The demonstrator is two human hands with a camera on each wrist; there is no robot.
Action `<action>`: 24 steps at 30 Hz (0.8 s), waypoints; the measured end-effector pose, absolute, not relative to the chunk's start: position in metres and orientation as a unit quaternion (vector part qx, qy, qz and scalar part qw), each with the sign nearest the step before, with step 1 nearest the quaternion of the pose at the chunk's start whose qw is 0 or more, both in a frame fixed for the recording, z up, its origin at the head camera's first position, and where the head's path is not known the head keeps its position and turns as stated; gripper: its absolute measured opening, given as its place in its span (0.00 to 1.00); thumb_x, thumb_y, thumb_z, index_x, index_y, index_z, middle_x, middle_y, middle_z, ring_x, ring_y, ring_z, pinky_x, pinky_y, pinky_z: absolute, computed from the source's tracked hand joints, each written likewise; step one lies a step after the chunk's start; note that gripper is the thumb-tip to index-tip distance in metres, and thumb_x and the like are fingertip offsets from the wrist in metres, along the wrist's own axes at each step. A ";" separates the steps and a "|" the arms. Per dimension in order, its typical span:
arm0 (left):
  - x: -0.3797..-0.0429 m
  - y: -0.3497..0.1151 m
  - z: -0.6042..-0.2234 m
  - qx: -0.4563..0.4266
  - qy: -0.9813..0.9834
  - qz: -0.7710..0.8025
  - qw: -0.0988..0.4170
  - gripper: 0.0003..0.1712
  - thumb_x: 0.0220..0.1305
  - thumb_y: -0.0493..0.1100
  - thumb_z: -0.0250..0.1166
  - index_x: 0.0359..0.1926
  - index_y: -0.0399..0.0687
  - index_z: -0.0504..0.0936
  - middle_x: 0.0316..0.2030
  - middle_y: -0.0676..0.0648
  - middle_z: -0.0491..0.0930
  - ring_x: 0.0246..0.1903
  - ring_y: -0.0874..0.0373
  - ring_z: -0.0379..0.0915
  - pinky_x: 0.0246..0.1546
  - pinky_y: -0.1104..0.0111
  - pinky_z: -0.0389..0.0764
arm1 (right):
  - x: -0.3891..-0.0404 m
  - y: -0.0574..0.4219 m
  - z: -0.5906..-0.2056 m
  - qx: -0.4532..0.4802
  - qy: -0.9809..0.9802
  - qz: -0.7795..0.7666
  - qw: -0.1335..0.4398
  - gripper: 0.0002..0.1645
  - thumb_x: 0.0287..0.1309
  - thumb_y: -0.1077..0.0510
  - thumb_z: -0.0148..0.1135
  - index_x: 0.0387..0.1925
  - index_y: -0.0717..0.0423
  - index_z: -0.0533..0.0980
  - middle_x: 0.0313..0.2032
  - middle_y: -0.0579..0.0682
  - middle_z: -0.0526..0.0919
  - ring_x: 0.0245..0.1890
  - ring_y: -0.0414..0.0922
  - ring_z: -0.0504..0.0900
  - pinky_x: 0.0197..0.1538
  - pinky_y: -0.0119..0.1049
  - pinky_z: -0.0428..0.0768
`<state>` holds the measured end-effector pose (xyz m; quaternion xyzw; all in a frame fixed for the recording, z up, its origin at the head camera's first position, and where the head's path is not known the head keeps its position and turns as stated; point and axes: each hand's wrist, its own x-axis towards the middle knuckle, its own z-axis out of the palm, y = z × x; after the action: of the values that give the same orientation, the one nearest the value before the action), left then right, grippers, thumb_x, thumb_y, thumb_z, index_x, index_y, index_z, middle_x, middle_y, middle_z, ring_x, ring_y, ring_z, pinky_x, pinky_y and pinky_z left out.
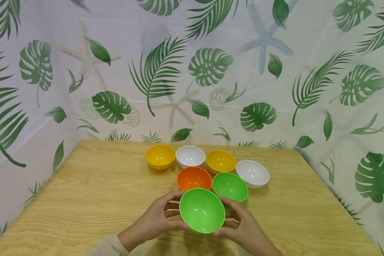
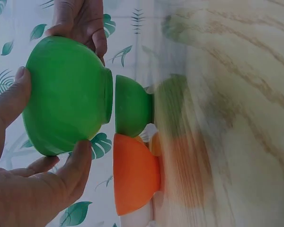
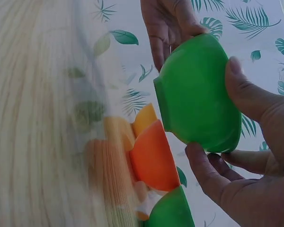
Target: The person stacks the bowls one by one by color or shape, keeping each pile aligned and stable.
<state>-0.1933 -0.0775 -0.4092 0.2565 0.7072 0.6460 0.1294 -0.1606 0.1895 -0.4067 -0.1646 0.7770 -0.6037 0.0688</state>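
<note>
A light green bowl (image 1: 202,211) is held between both hands at the near middle of the table, lifted clear of the surface in the wrist views. My left hand (image 1: 156,217) grips its left side, thumb near the rim and fingers spread along the outer wall. On the opposite side my right hand (image 1: 243,224) holds it in the same way. The bowl's foot shows in the left wrist view, with the green bowl (image 2: 66,97) tilted toward me. Just beyond it stand an orange bowl (image 1: 194,179) and a second green bowl (image 1: 230,187).
Behind these is a row of a yellow bowl (image 1: 160,157), a white bowl (image 1: 190,156), another yellow bowl (image 1: 220,161) and another white bowl (image 1: 252,173). All stand upright on the wooden table (image 1: 92,192). A leaf-patterned cloth (image 1: 211,117) hangs behind the table.
</note>
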 end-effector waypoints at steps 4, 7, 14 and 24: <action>-0.191 -0.076 -0.413 0.255 0.695 0.657 0.144 0.44 0.45 0.35 0.77 0.62 0.33 0.66 0.61 0.35 0.67 0.53 0.45 0.73 0.52 0.68 0.78 | -0.159 0.192 -0.409 -0.145 0.785 -0.595 0.088 0.54 0.42 0.57 0.77 0.68 0.64 0.58 0.65 0.66 0.59 0.51 0.53 0.77 0.50 0.31 0.80; -0.191 -0.076 -0.415 0.256 0.693 0.655 0.156 0.42 0.43 0.33 0.77 0.60 0.31 0.67 0.61 0.35 0.67 0.54 0.44 0.73 0.50 0.67 0.79 | -0.159 0.193 -0.411 -0.146 0.782 -0.598 0.104 0.56 0.40 0.56 0.78 0.69 0.63 0.57 0.67 0.67 0.56 0.51 0.55 0.77 0.49 0.33 0.81; -0.192 -0.076 -0.419 0.247 0.700 0.646 0.178 0.44 0.44 0.32 0.77 0.62 0.31 0.65 0.58 0.35 0.70 0.54 0.42 0.74 0.47 0.66 0.81 | -0.162 0.197 -0.416 -0.137 0.759 -0.621 0.142 0.55 0.42 0.60 0.76 0.69 0.63 0.57 0.65 0.69 0.57 0.51 0.57 0.79 0.48 0.37 0.82; -0.193 -0.071 -0.429 0.246 0.708 0.639 0.171 0.40 0.41 0.28 0.76 0.57 0.29 0.67 0.54 0.35 0.72 0.51 0.41 0.75 0.44 0.66 0.83 | -0.164 0.198 -0.425 -0.116 0.748 -0.633 0.160 0.54 0.41 0.64 0.76 0.67 0.69 0.56 0.66 0.70 0.59 0.51 0.58 0.80 0.47 0.38 0.83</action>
<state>-0.1934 -0.0705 -0.4292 0.2465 0.7083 0.6389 0.1712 -0.1641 0.1978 -0.4254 -0.1164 0.7483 -0.6332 0.1597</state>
